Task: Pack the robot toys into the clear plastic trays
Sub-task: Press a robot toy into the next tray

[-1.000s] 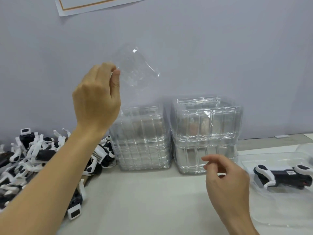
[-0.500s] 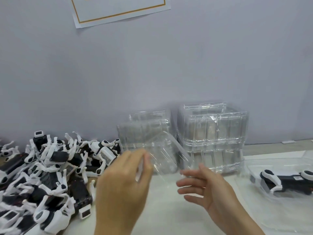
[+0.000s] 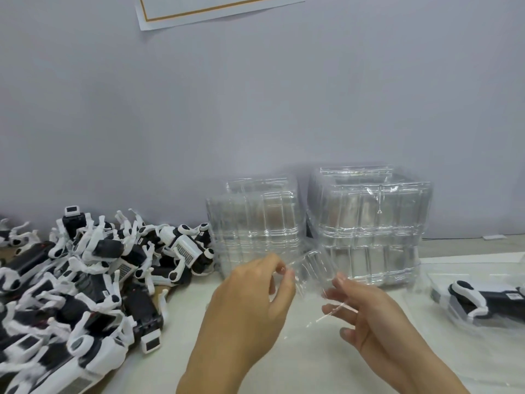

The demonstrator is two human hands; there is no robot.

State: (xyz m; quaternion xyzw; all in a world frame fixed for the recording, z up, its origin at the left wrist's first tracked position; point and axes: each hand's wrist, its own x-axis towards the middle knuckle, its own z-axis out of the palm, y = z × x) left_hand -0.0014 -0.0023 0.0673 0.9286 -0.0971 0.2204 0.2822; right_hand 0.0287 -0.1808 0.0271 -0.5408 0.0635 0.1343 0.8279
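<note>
A: Item one, our left hand (image 3: 250, 297). How do we list it?

B: Fingers curled, thumb and fingertips pinching the left edge of one clear tray (image 3: 309, 277), held just above the tabletop (image 3: 298, 365).

A: Item two, our right hand (image 3: 369, 317)?

B: Fingers straight and spread, fingertips touching the tray's right side from beneath. We cannot tell that it grips anything; we enter it as a loose support.

A: Where does the tray sit relative to the stock?

B: Between both hands, tilted, in front of two stacks of empty trays: a lower left stack (image 3: 255, 228) and a taller right stack (image 3: 369, 223), side by side against the grey wall (image 3: 255, 109).

A: Toys?

B: A large heap of black-and-white robot toys (image 3: 85, 280) at the left, piled on the tabletop, touching the left stack's base. One further packed toy (image 3: 483, 300) lies in an open tray (image 3: 443, 280) at the far right, well apart from the heap.

A: Anything else?

B: A sheet of paper with an orange border (image 3: 216, 9) on the wall, top edge cut off.
</note>
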